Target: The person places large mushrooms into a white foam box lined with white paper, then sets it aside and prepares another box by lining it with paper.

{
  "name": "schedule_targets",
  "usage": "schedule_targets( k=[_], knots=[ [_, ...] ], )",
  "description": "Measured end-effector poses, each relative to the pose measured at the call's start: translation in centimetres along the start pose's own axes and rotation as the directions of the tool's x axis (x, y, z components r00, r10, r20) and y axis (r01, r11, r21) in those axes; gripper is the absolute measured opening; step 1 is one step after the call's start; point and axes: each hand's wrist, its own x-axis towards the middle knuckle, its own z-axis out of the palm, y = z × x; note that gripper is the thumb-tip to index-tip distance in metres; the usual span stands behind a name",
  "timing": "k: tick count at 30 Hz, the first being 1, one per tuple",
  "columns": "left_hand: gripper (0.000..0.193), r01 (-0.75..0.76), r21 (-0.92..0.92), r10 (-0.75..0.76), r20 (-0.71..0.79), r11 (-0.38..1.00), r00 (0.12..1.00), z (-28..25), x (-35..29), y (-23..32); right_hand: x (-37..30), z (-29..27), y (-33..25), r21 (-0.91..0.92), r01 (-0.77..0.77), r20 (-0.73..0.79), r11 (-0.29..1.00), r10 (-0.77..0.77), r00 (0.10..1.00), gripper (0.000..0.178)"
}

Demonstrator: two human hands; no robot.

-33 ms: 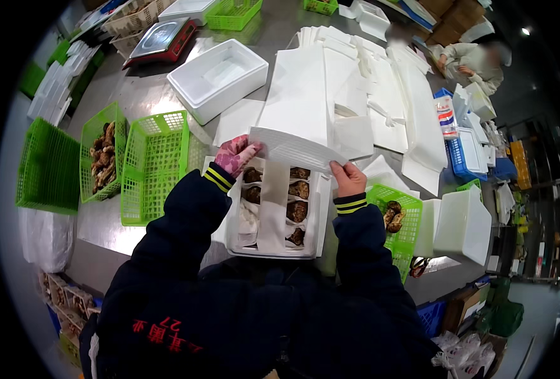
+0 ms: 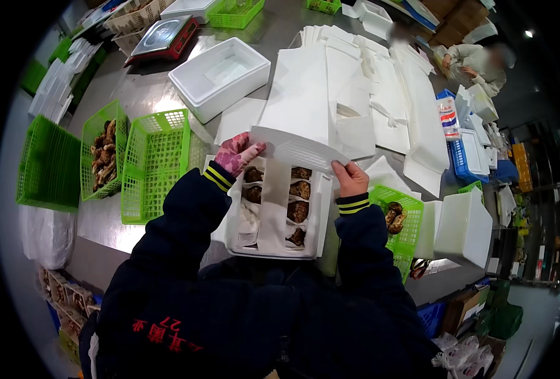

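Both hands stretch a white ribbed sheet (image 2: 300, 149) over the far end of a white foam box (image 2: 323, 218). My left hand (image 2: 237, 155), in a pink patterned glove, pinches the sheet's left end. At the right end, my right hand (image 2: 351, 179) grips it between thumb and fingers. Inside the box, brown mushrooms (image 2: 299, 189) sit in two columns, separated by white dividers. A white strip (image 2: 272, 215) runs lengthwise between the columns. White wrapping covers part of the near left corner, hiding what is under it.
Left stand a green basket (image 2: 128, 189) and one of mushrooms (image 2: 105, 155). A green basket (image 2: 408, 234) with a few mushrooms is at right. Beyond lie stacked white sheets (image 2: 299, 88), an open foam box (image 2: 198, 101) and a scale (image 2: 163, 38). A person (image 2: 479, 66) sits far right.
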Motion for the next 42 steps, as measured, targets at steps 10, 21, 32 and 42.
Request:
schedule_targets(
  k=[10,21,32,42],
  knots=[
    [0.018,0.009,-0.071,-0.014,-0.074,0.997,0.997,-0.6,0.7,1.4,2.3,0.0,0.7,0.265,-0.082,0.147,0.961,0.044,0.988,0.02],
    [0.023,0.267,0.227,-0.296,0.108,0.937,0.949,-2.5,-1.9,2.6,0.8,-1.7,0.1,-0.319,-0.11,0.39,0.941,0.236,0.89,0.019],
    [0.018,-0.489,0.852,-0.016,0.5,0.186,0.866,-2.4,-13.9,-6.3,-9.2,-1.6,3.2,-0.454,0.815,0.81,0.358,-0.214,0.546,0.016],
    [0.029,-0.494,0.868,-0.534,0.439,0.045,0.723,0.9,-16.2,-4.1,-12.7,-1.9,3.7,-0.473,0.832,0.876,0.29,0.055,0.479,0.013]
  ],
)
